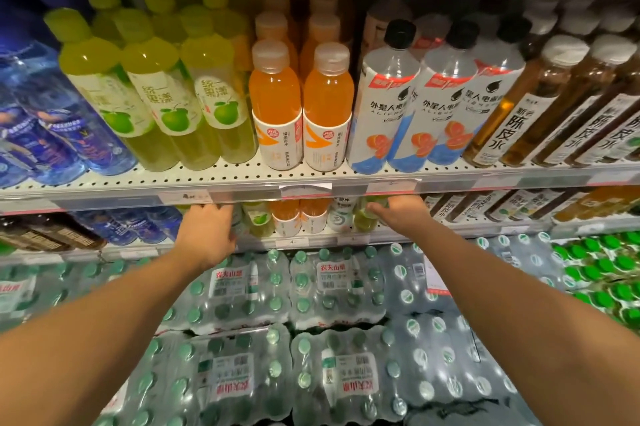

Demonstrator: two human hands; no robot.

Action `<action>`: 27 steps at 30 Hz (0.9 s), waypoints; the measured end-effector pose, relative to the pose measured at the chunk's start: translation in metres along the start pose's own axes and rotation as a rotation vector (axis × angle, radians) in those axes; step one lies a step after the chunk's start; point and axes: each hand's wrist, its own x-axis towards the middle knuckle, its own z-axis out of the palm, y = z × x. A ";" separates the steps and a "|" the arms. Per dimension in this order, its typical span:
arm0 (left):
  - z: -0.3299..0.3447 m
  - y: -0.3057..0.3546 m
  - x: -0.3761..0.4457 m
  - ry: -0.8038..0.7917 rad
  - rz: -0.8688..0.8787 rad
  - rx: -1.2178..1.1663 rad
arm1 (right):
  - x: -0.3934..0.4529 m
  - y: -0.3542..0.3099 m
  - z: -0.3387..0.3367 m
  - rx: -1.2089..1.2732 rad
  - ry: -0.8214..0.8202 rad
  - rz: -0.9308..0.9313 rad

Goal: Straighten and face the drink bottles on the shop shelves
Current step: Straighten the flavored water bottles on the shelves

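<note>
1. The lower shelf [311,241] is entered under the front rail of the upper shelf [242,195]; headroom above the bottles is tight.
2. A clear bottle [239,226] is gripped by the left hand [207,235].
3. A green bottle [369,218] is gripped by the right hand [398,214].
4. Both bottles stand on the lower shelf, long axes upright; label facing cannot be told.
5. Shrink-wrapped water packs [332,287] lie stacked below.

Bottle rows [301,107] above shrink-wrapped packs [294,290]
</note>
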 end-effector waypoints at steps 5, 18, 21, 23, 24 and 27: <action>0.014 -0.009 -0.005 0.043 0.034 -0.088 | -0.001 -0.011 0.009 0.200 0.084 0.027; 0.019 -0.009 -0.011 0.173 -0.046 -0.469 | -0.029 -0.010 0.034 0.296 0.271 0.025; 0.020 -0.004 -0.009 0.131 -0.066 -0.536 | -0.044 -0.004 0.042 0.296 0.313 -0.024; 0.018 0.003 -0.010 0.132 -0.077 -0.560 | -0.051 0.003 0.043 0.322 0.305 -0.032; 0.018 0.006 -0.011 0.140 -0.072 -0.557 | -0.055 0.006 0.042 0.328 0.296 -0.029; 0.016 0.009 -0.018 0.158 -0.047 -0.549 | -0.060 0.015 0.039 0.338 0.298 -0.049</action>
